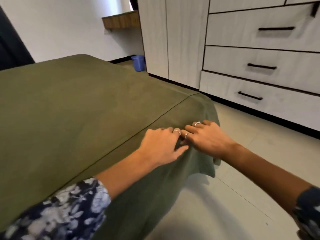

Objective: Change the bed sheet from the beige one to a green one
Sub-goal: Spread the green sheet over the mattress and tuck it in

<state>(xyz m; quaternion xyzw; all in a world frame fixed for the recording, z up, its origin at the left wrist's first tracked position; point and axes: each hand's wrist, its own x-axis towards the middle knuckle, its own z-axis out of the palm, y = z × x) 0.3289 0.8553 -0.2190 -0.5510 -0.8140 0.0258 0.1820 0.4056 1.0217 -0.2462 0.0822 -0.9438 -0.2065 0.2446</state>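
Both hands (183, 141) on green sheet (69, 104)

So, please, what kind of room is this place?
Most likely a bedroom in a home. A bed covered with a green sheet fills the left, a pale wardrobe with drawers stands on the right, and both hands rest on the sheet's edge.

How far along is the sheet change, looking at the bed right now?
Mostly done, it seems: the green sheet already covers the whole visible top of the bed, and no beige sheet is in view. In hand: the left hand and right hand work the cloth at the near corner. Left: that corner flap hangs loose over the floor, untucked.
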